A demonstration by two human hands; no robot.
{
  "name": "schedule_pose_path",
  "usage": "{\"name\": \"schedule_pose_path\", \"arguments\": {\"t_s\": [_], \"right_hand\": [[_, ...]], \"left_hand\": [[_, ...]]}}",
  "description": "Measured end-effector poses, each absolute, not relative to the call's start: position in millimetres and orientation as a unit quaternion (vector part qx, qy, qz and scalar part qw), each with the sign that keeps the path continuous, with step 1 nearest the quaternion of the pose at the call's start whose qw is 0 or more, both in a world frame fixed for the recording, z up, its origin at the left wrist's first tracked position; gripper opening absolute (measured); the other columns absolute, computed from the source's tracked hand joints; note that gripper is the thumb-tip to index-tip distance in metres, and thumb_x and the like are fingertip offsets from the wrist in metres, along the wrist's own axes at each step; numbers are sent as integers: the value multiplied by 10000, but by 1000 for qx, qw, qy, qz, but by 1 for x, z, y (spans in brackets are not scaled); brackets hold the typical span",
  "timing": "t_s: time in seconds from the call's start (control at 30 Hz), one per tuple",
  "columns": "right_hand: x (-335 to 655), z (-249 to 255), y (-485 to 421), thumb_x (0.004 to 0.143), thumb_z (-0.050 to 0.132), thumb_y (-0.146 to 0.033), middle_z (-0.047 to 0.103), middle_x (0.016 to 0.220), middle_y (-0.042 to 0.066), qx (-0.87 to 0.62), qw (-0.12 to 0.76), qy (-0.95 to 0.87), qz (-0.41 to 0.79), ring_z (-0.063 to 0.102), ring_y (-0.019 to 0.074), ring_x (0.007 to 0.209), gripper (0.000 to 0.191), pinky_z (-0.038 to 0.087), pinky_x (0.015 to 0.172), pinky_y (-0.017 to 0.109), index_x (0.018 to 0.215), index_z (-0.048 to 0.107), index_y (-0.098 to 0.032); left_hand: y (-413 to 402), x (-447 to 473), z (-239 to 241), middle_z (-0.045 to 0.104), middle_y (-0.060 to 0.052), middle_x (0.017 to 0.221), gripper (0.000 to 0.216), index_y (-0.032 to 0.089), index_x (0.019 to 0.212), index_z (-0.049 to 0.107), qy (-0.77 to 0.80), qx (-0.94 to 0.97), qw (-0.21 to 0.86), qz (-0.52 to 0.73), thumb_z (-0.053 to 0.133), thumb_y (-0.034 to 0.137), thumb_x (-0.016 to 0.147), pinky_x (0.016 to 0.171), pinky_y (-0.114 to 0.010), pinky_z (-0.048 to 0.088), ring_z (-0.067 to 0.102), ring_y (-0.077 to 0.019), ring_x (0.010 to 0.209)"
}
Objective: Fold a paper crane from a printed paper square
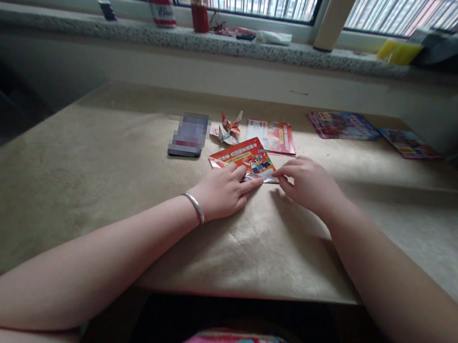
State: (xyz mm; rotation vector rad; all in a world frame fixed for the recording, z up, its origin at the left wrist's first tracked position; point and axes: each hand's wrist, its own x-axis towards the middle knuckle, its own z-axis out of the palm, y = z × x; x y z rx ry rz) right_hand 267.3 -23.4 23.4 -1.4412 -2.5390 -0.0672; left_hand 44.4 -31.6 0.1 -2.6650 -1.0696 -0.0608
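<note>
A red printed paper sheet (245,152), folded along its near edge, lies on the tan tabletop in front of me. My left hand (228,190), with a silver bangle at the wrist, presses down on that near edge with its index finger stretched out. At the sheet's right corner, my right hand (305,183) pinches the paper between thumb and fingers. Just behind the sheet sit small folded paper cranes (229,128) in red and white. Another red and white printed sheet (275,136) lies flat behind the right corner.
Left of the cranes lies a phone (188,135) with a blurred screen. Two piles of colourful printed leaflets (343,125) rest at the back right. Along the stone windowsill (272,52) stand a red and white can (159,3), a red lighter-like container (199,15) and a yellow object (399,52).
</note>
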Motion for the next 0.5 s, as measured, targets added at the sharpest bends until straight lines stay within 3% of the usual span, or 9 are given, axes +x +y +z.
{"name": "schedule_pose_path", "arguments": {"t_s": [0.27, 0.5], "right_hand": [[256, 14, -24, 872, 472, -217, 725, 926, 59, -478, 73, -875, -9, 645, 195, 870, 306, 456, 807, 292, 952, 766, -197], [255, 18, -27, 880, 468, -261, 715, 945, 47, -494, 53, -867, -21, 630, 210, 938, 303, 439, 776, 303, 952, 762, -236]], "left_hand": [[-30, 45, -1, 610, -143, 1133, 491, 203, 1431, 437, -337, -930, 149, -17, 338, 335, 969, 869, -389, 421, 547, -269, 1002], [-31, 44, -1, 601, -128, 1175, 460, 248, 1393, 478, -359, -925, 125, -31, 371, 360, 960, 862, -385, 448, 563, -259, 1009]]}}
